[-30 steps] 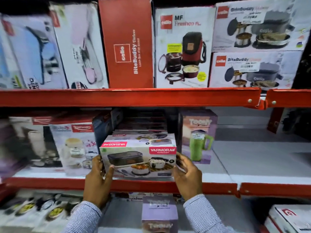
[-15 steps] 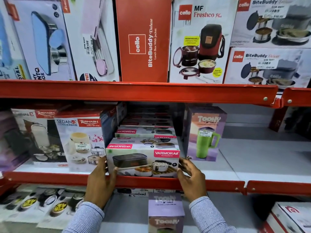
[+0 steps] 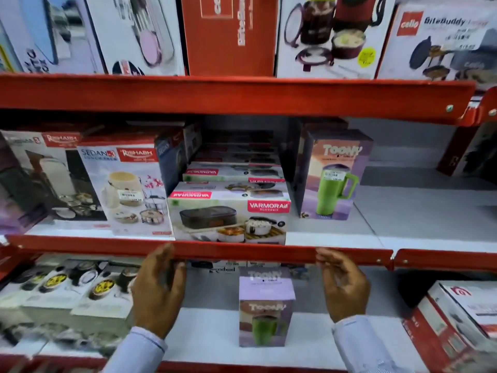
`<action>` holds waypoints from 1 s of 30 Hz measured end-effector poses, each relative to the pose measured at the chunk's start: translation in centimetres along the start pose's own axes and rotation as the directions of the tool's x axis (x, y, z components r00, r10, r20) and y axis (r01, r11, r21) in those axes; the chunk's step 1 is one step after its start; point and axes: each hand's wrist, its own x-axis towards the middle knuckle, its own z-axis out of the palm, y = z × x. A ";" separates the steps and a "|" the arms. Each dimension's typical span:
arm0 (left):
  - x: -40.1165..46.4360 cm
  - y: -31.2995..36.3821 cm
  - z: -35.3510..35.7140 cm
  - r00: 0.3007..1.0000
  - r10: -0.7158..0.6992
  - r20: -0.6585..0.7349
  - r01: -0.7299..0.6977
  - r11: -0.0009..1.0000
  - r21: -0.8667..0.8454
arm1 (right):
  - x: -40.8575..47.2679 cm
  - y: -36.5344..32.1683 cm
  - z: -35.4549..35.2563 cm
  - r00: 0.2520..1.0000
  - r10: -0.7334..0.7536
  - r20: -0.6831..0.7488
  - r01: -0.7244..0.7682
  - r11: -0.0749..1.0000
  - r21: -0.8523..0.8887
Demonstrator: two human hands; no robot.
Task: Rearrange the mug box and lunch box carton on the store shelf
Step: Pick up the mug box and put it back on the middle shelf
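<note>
The lunch box carton (image 3: 228,212) sits at the middle shelf's near edge, apparently placed; the left hand (image 3: 158,289) and right hand (image 3: 344,285) hover released below it; the mug box (image 3: 266,305) on the lower shelf remains unmoved.

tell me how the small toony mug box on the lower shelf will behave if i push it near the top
The Toony mug box stands upright, taller than wide, so a high push probably tips it. It looks like stiff cardboard, likely light. Nothing beside it would catch it.
</note>
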 end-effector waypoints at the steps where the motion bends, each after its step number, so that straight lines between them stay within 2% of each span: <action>1: -2.0 -0.9 0.9 0.995 -0.063 0.083 0.065 0.998 -0.024 | -1.2 1.1 -0.7 0.999 0.029 -0.013 -0.030 0.999 -0.046; 2: -3.8 -1.8 2.1 0.969 -0.145 0.201 0.152 0.988 -0.023 | -2.1 2.6 -1.0 0.996 0.087 0.002 -0.086 0.992 -0.090; 4: -6.9 -3.0 4.9 0.840 -0.319 0.438 0.341 0.940 0.031 | -4.0 5.5 -1.3 0.958 0.249 0.139 -0.225 0.959 -0.170; 5: -7.4 -3.2 6.3 0.762 -0.384 0.521 0.419 0.906 0.054 | -4.3 6.3 -1.0 0.916 0.318 0.244 -0.275 0.941 -0.195; 7: -8.4 -3.4 9.1 0.602 -0.485 0.635 0.567 0.819 0.088 | -5.7 8.6 -0.5 0.776 0.456 0.435 -0.347 0.886 -0.308; 9: -8.3 -3.4 11.2 0.541 -0.476 0.693 0.594 0.800 0.086 | -6.3 9.1 0.6 0.698 0.466 0.545 -0.304 0.881 -0.364; 11: -8.5 -3.3 12.7 0.555 -0.435 0.709 0.548 0.832 0.082 | -6.6 9.3 1.7 0.651 0.484 0.585 -0.343 0.875 -0.342; 12: -8.7 -3.2 13.0 0.570 -0.423 0.704 0.531 0.844 0.076 | -6.8 9.2 2.0 0.655 0.488 0.577 -0.384 0.873 -0.302; 14: -9.3 -2.6 12.2 0.631 -0.392 0.669 0.497 0.867 0.039 | -7.1 8.9 1.6 0.705 0.479 0.523 -0.428 0.875 -0.225; 17: -9.9 -0.9 9.2 0.763 -0.288 0.579 0.375 0.927 -0.033 | -7.4 6.8 -0.6 0.773 0.386 0.504 -0.376 0.918 -0.126; 20: -9.7 1.5 5.8 0.828 -0.198 0.524 0.267 0.962 -0.058 | -7.2 3.5 -2.3 0.813 0.309 0.493 -0.321 0.945 -0.063; 25: -10.1 4.2 3.1 0.868 -0.147 0.474 0.224 0.968 -0.110 | -7.4 0.1 -3.6 0.854 0.206 0.477 -0.240 0.971 0.009; 30: -10.5 7.9 1.2 0.909 -0.048 0.413 0.134 0.974 -0.181 | -7.1 -2.8 -6.1 0.918 0.051 0.393 -0.079 0.995 0.055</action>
